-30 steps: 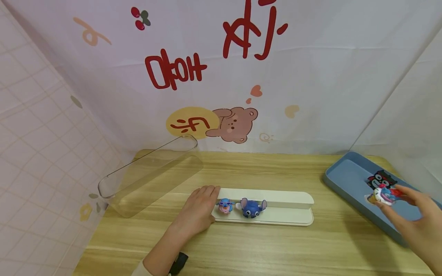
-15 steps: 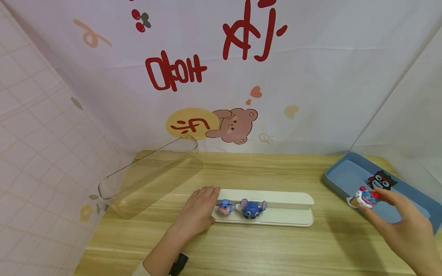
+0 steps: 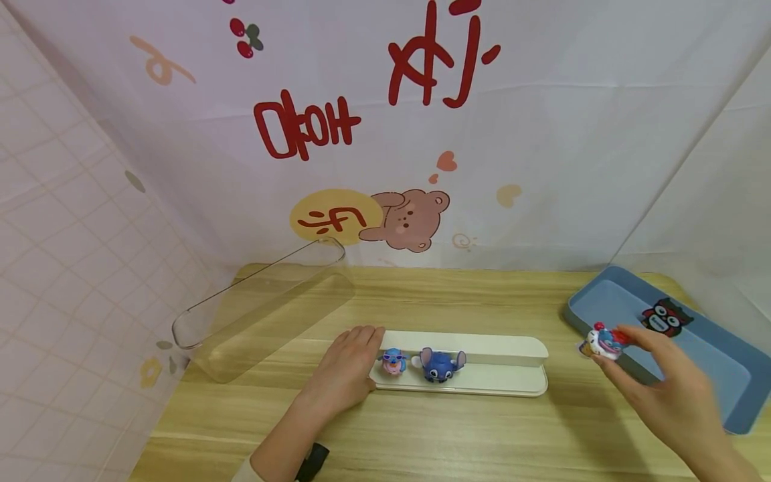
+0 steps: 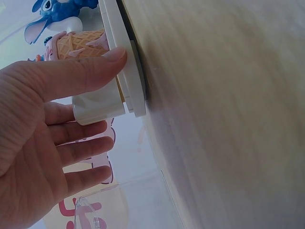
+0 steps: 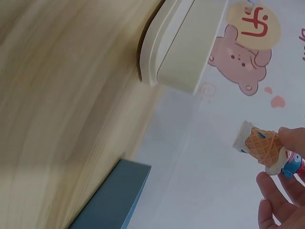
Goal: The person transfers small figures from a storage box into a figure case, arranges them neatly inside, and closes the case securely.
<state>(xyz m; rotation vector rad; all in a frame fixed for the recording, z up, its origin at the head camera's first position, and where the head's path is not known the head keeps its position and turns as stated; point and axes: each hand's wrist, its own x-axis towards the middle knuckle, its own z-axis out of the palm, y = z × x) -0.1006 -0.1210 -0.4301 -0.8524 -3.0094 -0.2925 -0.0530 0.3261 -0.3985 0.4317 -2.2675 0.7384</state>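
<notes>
A long white stand [image 3: 482, 348] lies on the wooden table; its end also shows in the left wrist view [image 4: 119, 90] and the right wrist view [image 5: 181, 47]. On it stand a small pink-and-blue figure [image 3: 394, 361] [image 4: 76, 43] and a blue big-eared figure [image 3: 442, 364] [image 4: 57, 14]. My left hand [image 3: 349, 368] [image 4: 52, 133] rests flat against the stand's left end, fingers straight. My right hand [image 3: 656, 388] pinches a small ice-cream-cone figure [image 3: 604, 342] [image 5: 267, 148] in the air over the left edge of the blue tray [image 3: 717, 381].
A black owl-like figure [image 3: 665, 316] lies in the blue tray at the right. A clear plastic cover [image 3: 265, 308] lies at the back left of the table. A printed cloth backdrop hangs behind the table.
My right hand has carried the cone figure leftward, from over the tray's middle to its left edge. The left hand and the stand have not moved.
</notes>
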